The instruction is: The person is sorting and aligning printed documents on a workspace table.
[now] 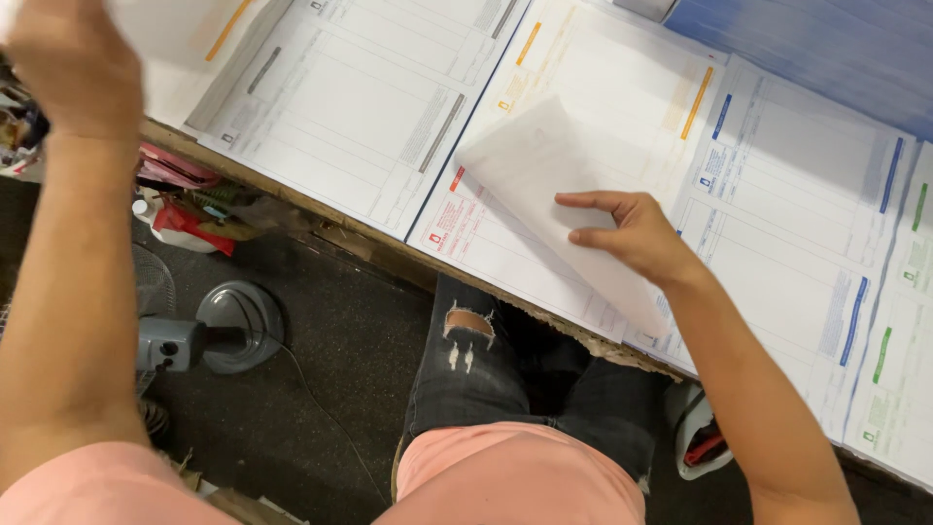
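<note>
1. Clearly, the right hand [632, 233] rested on a loose white sheet [559, 209] that lay skewed across the printed forms; its fingers were half curled and pressing the paper, thumb stretched toward the left, pinning the sheet rather than clenching it.
2. That sheet sat near the front edge of the table [321, 233], on top of an orange-marked form [603, 78], with its lower corner running under the wrist toward the near right.
3. The left hand [68, 63] was raised at the far left and blurred, up against a pale sheet [165, 39] there; whether it gripped that paper or only brushed it, I could not tell.
4. Several stacks of forms lay side by side: a grey-marked form [360, 107] to the left, a blue-marked form [797, 194] to the right, and a green-marked form [899, 331] at the far right.
5. Below the table edge stood a small grey fan [209, 335] on the dark floor, and the person's knees in torn dark jeans [486, 369].
6. As a judgement: the loose sheet, held only by fingertip pressure, could slide or crease if the hand dragged sideways.
7. Equally, lying so close to the front edge, it might slip off toward the floor should the pressure lift.
8. The stacks beneath could also be nudged out of line by that same drag.
</note>
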